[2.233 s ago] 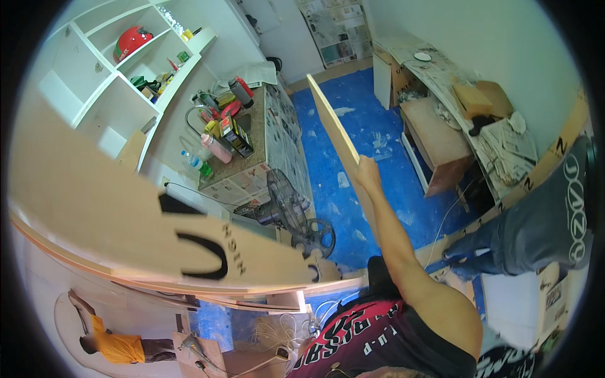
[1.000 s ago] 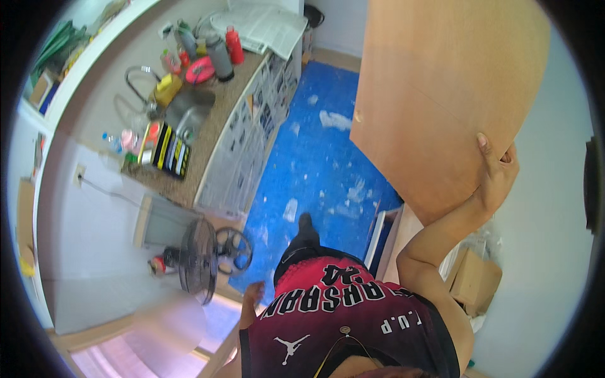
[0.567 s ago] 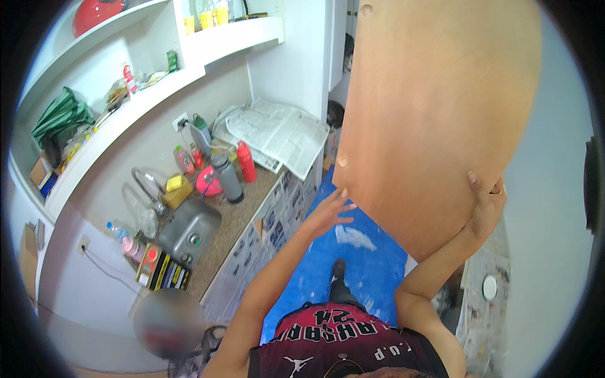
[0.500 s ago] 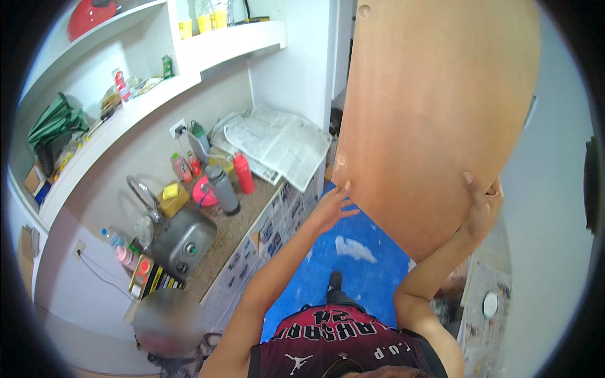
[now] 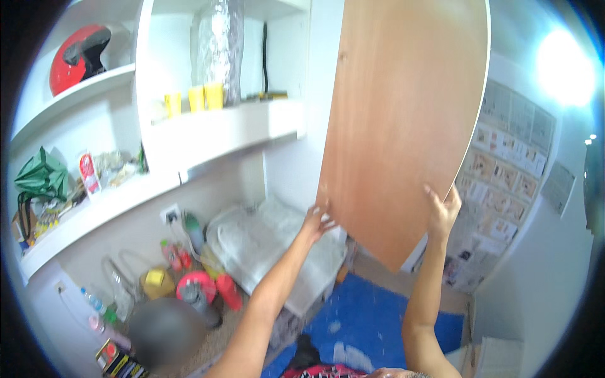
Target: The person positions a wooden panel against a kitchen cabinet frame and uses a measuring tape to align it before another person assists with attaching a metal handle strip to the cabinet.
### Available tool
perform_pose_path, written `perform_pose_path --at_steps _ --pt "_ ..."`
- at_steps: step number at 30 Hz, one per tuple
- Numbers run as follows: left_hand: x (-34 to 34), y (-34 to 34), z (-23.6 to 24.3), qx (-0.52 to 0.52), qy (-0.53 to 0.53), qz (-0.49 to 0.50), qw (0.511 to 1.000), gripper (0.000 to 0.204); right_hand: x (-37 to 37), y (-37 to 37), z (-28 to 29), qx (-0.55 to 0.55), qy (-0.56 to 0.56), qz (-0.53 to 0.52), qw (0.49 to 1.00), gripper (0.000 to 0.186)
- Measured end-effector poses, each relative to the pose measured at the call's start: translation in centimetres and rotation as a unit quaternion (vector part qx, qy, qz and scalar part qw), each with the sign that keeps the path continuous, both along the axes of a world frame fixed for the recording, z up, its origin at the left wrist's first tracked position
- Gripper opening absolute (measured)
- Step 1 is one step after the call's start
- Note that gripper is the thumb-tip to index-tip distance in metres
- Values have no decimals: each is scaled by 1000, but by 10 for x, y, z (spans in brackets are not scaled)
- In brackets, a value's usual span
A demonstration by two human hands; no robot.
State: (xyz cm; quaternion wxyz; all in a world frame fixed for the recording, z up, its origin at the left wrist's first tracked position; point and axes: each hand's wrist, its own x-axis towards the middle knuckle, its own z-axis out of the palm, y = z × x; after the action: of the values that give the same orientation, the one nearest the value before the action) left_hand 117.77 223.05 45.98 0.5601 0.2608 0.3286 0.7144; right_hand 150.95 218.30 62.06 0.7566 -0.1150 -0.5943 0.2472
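A large plain wooden panel (image 5: 397, 113) is raised upright beside the white shelving, filling the upper middle. My left hand (image 5: 318, 220) is at its lower-left corner, thumb against the board and fingers somewhat spread around the corner, holding it. My right hand (image 5: 441, 211) grips the right edge lower down, thumb on the face and fingers curled round the edge. Below, newspaper sheets (image 5: 271, 258) cover the far end of the speckled counter (image 5: 239, 337).
The white shelves (image 5: 220, 123) hold a red helmet (image 5: 69, 66), yellow cups and a green bag (image 5: 44, 176). Bottles (image 5: 228, 291) crowd the counter around the faucet (image 5: 120, 283). A blue floor covering (image 5: 387, 318) lies below. Papers (image 5: 498, 183) cover an upright surface at right.
The panel was carried in by my right hand alone, then my left hand rose to its lower corner. The panel now stands higher beside the shelves, and my view has tilted upward.
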Motion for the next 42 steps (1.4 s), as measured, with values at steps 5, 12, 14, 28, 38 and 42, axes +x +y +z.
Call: perform_pose_path --at_steps 5,12,14,28,38,42 --pt "-95 125 -32 7 71 16 997 58 -78 113 -15 -15 1 43 999 40" --pt "-193 264 7 86 17 31 996 53 -174 264 30 16 -3 47 999 40" --pt "-212 294 22 109 -15 37 993 47 -193 293 58 15 -17 36 999 41" --pt "-217 351 75 97 -56 160 981 41 -229 412 130 24 -54 -13 998 43" --pt "-218 382 101 134 -34 216 966 17 -229 428 174 14 -66 -9 998 41" --pt "-221 387 111 141 -28 251 957 18 -235 437 190 35 -73 20 997 42"
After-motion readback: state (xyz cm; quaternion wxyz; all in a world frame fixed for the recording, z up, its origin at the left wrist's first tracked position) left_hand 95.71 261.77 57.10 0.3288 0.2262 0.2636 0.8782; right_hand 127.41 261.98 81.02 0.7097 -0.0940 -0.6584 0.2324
